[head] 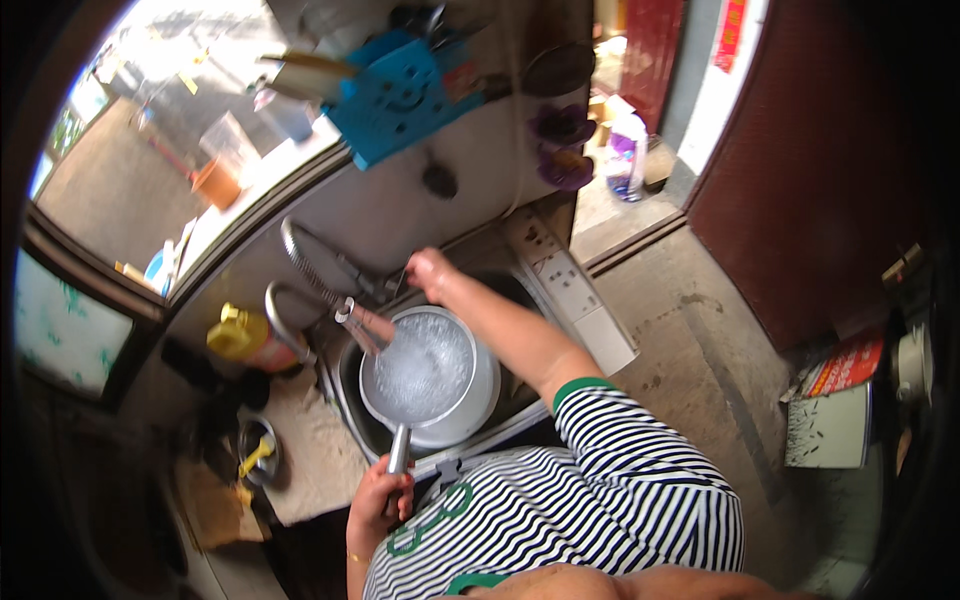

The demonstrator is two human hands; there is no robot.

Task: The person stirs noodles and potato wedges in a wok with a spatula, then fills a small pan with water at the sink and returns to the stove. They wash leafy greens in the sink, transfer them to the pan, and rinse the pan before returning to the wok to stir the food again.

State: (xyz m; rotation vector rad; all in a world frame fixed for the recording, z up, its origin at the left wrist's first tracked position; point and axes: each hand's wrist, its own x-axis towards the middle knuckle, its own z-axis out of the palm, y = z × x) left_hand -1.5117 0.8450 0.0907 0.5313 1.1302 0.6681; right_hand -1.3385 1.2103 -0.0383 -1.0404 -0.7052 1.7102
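My left hand [381, 493] grips the metal handle of a silver-coloured saucepan [465, 416] held in a sink basin [349, 375]. Water [424, 364] churns and bubbles inside the pan. It pours from the spray head of a spring-necked kitchen faucet [300, 255], whose outlet is over the pan's far left rim. Past the pan, my right hand [430, 274] has its fingers closed at the thin lever [401, 279] by the faucet base. My right forearm crosses over the basin and hides part of it.
A yellow bottle [247, 337] and a second curved spout [281, 300] stand left of the sink. On the left counter sits a metal bowl [262, 457] with a yellow-handled utensil. A blue utensil rack [397, 94] hangs on the wall. White tile ledge [574, 289] borders the sink's right side.
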